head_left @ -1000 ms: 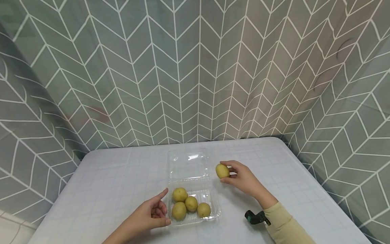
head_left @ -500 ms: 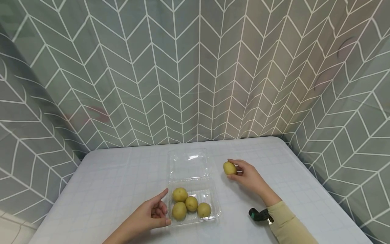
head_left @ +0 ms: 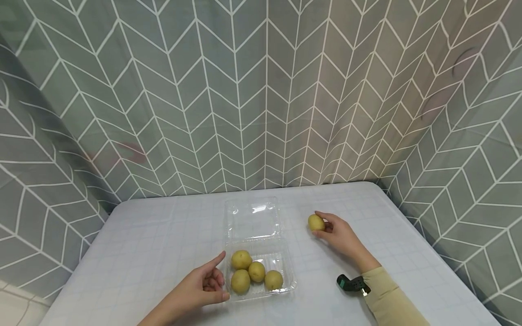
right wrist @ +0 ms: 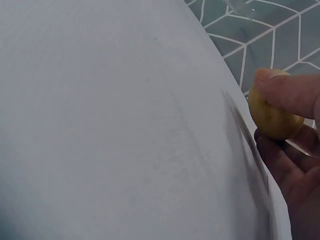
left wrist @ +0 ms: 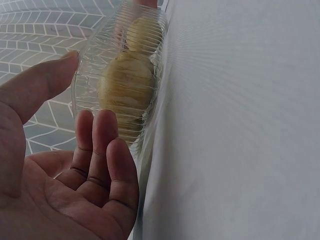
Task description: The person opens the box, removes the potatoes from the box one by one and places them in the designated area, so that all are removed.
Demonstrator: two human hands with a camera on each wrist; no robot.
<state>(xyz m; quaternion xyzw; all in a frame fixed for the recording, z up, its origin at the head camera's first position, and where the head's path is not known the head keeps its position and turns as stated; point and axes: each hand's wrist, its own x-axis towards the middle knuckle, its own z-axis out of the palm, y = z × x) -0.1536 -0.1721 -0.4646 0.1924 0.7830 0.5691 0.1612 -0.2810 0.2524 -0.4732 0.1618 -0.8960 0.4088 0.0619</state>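
My right hand [head_left: 342,235] pinches a small yellow potato [head_left: 316,222] between thumb and fingers, right of a clear plastic clamshell box [head_left: 281,262]. In the right wrist view the potato [right wrist: 272,112] shows beside the thumb, with a shadow on the white cloth. Several more potatoes [head_left: 257,271] lie in the box's near half, mostly at its left. At the box's left side is my left hand [head_left: 200,287], its fingers loosely bent and holding nothing. In the left wrist view the thumb tip of that hand [left wrist: 90,180] is at the box rim [left wrist: 75,95]; whether it presses there I cannot tell.
The box's clear lid [head_left: 253,222] lies folded back on the far side. A white cloth covers the table [head_left: 163,235]. Behind and on both sides hangs a grey patterned curtain [head_left: 261,99]. A black device [head_left: 352,284] sits at my right wrist.
My right hand has moved to the right, away from the box, with the potato in its grip. The left hand and the box have stayed about where they were.
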